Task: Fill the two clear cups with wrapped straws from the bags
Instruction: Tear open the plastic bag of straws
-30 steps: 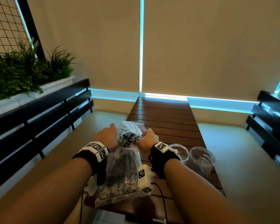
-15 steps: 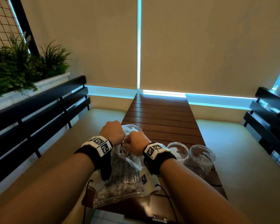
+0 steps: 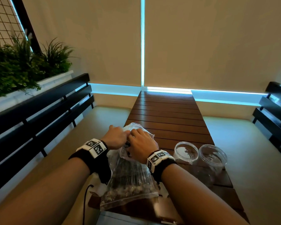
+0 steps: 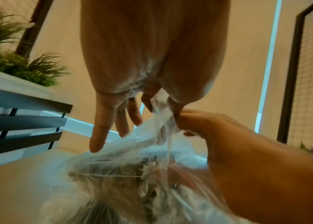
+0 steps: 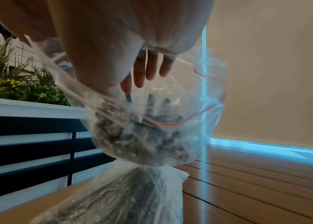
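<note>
A clear zip bag (image 3: 130, 181) stuffed with wrapped straws lies on the near left of the slatted wooden table (image 3: 167, 111). My left hand (image 3: 118, 137) and right hand (image 3: 141, 142) meet at its mouth. In the left wrist view my left hand (image 4: 157, 103) pinches the bag's rim (image 4: 161, 115) between thumb and forefinger, the other fingers straight, and my right hand (image 4: 228, 144) pinches the same plastic. In the right wrist view my right hand (image 5: 146, 72) has its fingers at the bag's (image 5: 142, 133) red-lined opening. Two clear cups (image 3: 186, 153) (image 3: 212, 158) stand side by side to the right.
A black slatted bench back (image 3: 39, 117) runs along the left, with a white planter of green plants (image 3: 23, 67) behind it. Another black bench (image 3: 272, 111) stands at the right. Beige blinds (image 3: 201, 46) close the far end. A black cable (image 3: 85, 200) hangs at the near table edge.
My hands, first apart on either side of the bag's top, have come together at its mouth. The bag's top is now bunched between them.
</note>
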{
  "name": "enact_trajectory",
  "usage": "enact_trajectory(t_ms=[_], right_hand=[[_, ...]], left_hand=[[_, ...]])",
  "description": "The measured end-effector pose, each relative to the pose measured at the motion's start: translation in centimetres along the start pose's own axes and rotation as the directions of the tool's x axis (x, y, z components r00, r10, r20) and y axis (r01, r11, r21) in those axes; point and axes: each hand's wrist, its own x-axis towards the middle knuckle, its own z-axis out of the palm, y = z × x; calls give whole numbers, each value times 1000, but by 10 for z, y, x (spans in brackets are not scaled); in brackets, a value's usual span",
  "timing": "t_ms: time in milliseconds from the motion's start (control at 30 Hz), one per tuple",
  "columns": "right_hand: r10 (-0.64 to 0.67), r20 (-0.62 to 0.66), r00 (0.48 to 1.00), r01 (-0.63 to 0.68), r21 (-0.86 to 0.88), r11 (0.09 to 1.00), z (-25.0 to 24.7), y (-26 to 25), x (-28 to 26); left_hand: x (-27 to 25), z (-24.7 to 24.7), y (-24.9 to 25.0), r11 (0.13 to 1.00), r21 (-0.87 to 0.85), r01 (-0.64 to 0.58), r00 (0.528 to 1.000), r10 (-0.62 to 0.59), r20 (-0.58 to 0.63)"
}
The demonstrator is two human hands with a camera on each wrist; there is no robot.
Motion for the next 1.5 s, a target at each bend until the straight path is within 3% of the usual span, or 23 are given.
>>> enact_trajectory(t_ms=[33, 133, 200, 300, 433, 633, 767, 900, 1067, 1200, 1367, 1433, 1500], right_hand=[[31, 23, 999, -32, 53, 998, -1, -1, 0], [279, 91, 956, -292, 217, 931, 1, 1, 3], [338, 123, 933, -355, 158, 922, 5, 6, 6], [303, 150, 941, -318, 90, 944, 10, 9, 11], [298, 184, 937, -332, 192, 924, 13, 5, 23], [375, 81, 924, -383, 160, 910, 14, 7, 24], [348, 117, 930, -367, 240, 899, 16, 14, 23], [322, 172, 931, -357, 256, 898, 19, 12, 24], [277, 256, 926, -344, 274, 898, 28, 10, 34], [305, 318, 898, -401, 307, 863, 41, 12, 34], [276, 413, 868, -419, 311, 853, 56, 17, 32], [257, 384, 887, -394, 338, 855, 62, 19, 35], [308, 387, 869, -446, 345, 826, 58, 18, 33]], left_hand=[[-2, -2, -1, 999, -21, 33, 999, -33, 15], [-1, -5, -5, 992, -102, 76, 997, -75, 22], [-3, -4, -5, 988, -141, 69, 998, -70, -3], [-2, 0, -3, 976, -216, 37, 998, -47, -41], [3, 4, -7, 971, -236, 29, 998, -43, -53], [3, 5, -10, 988, -156, -6, 989, -17, -145], [3, 8, -5, 989, -146, -34, 989, 12, -150], [11, 18, -10, 972, -236, 0, 989, -35, -144], [19, 29, -9, 994, -109, -7, 987, -11, -158], [20, 31, -7, 996, -79, 37, 988, -48, -145], [30, 30, -1, 977, -24, 210, 976, -211, -45], [33, 32, 2, 974, -9, 228, 973, -229, -38], [35, 34, 5, 967, -9, 254, 967, -255, -29]])
